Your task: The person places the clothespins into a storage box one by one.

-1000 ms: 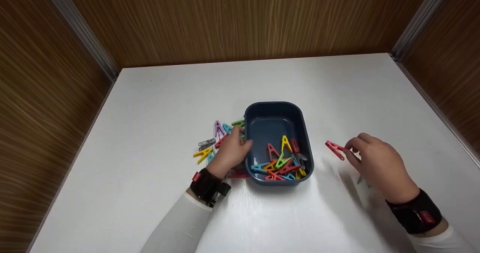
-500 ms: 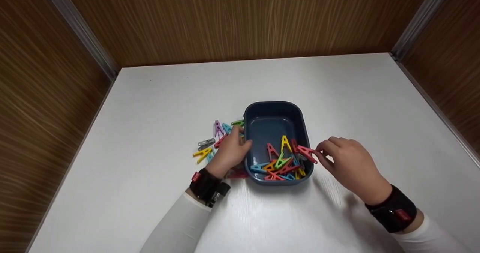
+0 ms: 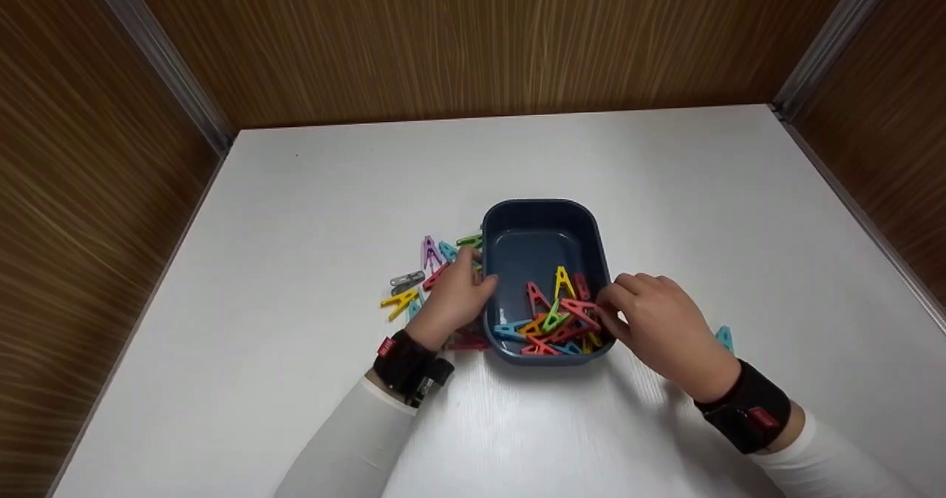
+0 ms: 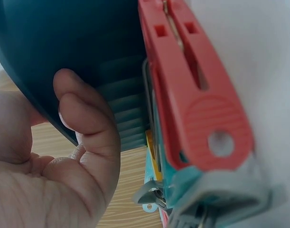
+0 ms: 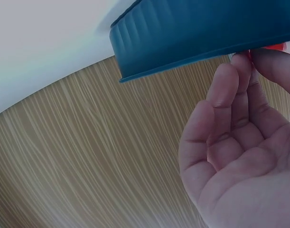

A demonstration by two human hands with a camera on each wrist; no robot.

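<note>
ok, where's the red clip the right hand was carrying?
Head view: the red clip is over the right side of the blue tray, pinched by the right hand, just above the clip pile.

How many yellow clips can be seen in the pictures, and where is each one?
2. One yellow clip stands in the blue tray, among the other clips. The other lies on the table, left of the left hand. More may be hidden in the pile or under the hands.

Tub (image 3: 543, 221) mid-table (image 3: 295, 380), pegs (image 3: 554, 321) inside, loose pegs (image 3: 425, 273) just left, one peg (image 3: 724, 337) to its right.
</note>
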